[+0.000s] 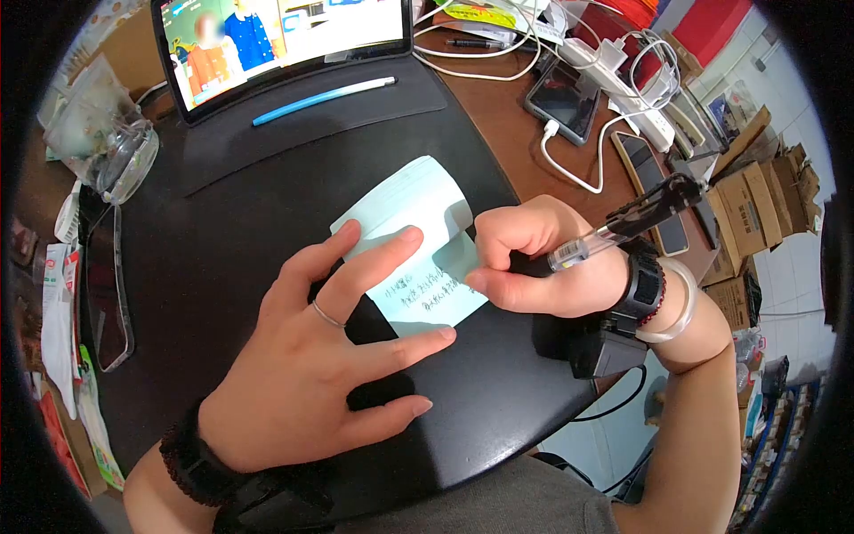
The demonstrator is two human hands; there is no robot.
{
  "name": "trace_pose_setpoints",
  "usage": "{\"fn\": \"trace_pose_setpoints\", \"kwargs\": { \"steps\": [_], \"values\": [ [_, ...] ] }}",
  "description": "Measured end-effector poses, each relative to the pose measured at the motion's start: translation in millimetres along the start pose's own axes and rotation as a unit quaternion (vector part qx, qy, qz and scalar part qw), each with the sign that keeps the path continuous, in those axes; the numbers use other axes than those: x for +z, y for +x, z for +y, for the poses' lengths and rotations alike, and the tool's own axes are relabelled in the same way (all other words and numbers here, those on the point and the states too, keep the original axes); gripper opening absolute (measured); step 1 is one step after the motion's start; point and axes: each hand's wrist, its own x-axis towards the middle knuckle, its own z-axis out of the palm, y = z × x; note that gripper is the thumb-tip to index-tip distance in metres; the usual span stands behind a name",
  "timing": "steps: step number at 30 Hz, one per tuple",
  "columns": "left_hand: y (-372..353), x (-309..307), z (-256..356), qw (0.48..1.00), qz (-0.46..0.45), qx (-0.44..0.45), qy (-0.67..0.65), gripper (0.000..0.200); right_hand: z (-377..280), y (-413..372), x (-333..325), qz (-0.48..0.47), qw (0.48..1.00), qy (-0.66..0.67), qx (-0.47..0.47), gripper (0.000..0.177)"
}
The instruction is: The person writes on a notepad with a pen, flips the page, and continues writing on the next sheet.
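A pale green slip of paper (418,209) with a few lines of handwriting lies on a black pad (267,205) in the middle of the desk. My left hand (320,365) rests flat with its fingers spread, two fingertips pressing on the paper's left edge. My right hand (534,258) is closed around a clear-barrelled pen (614,227) with a black cap, its tip hidden by the fingers at the paper's right edge.
A tablet (285,40) showing a video stands at the back, with a blue-and-white stylus (325,96) in front of it. A phone (565,98) on a white cable, a power strip (636,102), a plastic container (111,142) and cardboard boxes (752,205) surround the pad.
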Motion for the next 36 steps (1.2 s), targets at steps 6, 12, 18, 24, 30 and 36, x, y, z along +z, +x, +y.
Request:
{"fn": "trace_pose_setpoints", "kwargs": {
  "steps": [6, 12, 18, 24, 30, 36],
  "values": [
    [0.4, -0.7, 0.1, 1.000, -0.007, -0.003, -0.007, 0.049, 3.4, 1.1, 1.8, 0.006, 0.997, -0.046, -0.066, 0.030],
    [0.1, -0.9, -0.1, 1.000, -0.003, -0.003, -0.011, 0.049, 3.4, 0.6, 1.6, -0.006, 0.997, -0.034, -0.066, 0.029],
    [-0.2, -0.6, 0.2, 1.000, -0.002, -0.001, -0.003, 0.048, 3.0, 0.9, 1.9, 0.010, 0.999, -0.015, -0.047, 0.030],
    [-0.1, -1.1, 0.4, 1.000, -0.007, -0.002, 0.001, 0.047, 4.6, 0.3, 0.6, -0.003, 0.997, -0.031, -0.066, 0.028],
    [0.1, -0.9, -0.2, 1.000, -0.008, -0.003, 0.000, 0.048, 3.3, 0.3, 0.1, -0.006, 0.998, -0.027, -0.056, 0.027],
    [0.2, -0.7, 0.2, 1.000, -0.006, -0.006, -0.005, 0.049, 1.8, 0.2, -1.0, -0.004, 0.998, -0.035, -0.057, 0.027]
  ]
}}
